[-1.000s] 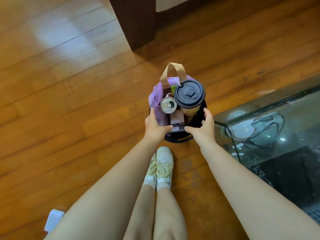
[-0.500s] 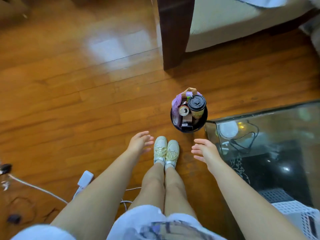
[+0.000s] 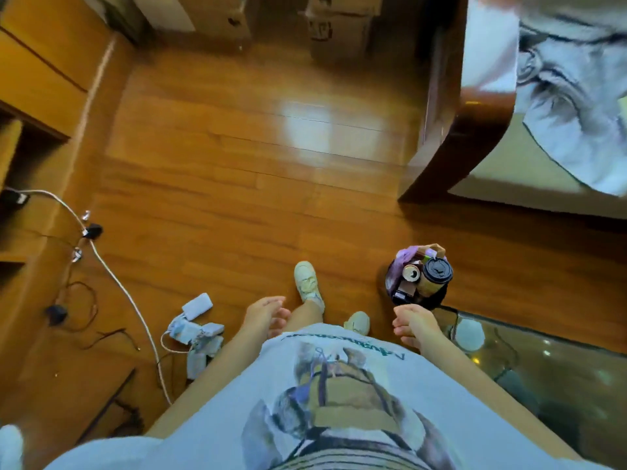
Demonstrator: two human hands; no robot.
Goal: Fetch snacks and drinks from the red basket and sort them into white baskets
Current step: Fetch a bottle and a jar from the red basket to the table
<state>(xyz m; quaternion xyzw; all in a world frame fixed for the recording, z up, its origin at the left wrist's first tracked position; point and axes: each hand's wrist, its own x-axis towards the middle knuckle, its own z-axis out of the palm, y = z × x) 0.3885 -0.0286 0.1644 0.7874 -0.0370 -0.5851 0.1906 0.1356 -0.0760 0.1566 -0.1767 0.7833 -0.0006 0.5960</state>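
Toward the left edge of the wooden floor (image 3: pixel 237 184), a white cable (image 3: pixel 112 273) and a cluster of white adapters (image 3: pixel 196 329) are seen. The left hand (image 3: pixel 263 313) is held empty, fingers loosely curled, beside the leg. The right hand (image 3: pixel 415 325) is likewise empty and half-curled. Just beyond it, the dark round basket (image 3: pixel 390 283) stands on the floor against the corner of the glass table (image 3: pixel 543 364), holding a lidded cup (image 3: pixel 437 271), a can (image 3: pixel 412 273) and a purple bag (image 3: pixel 405 256).
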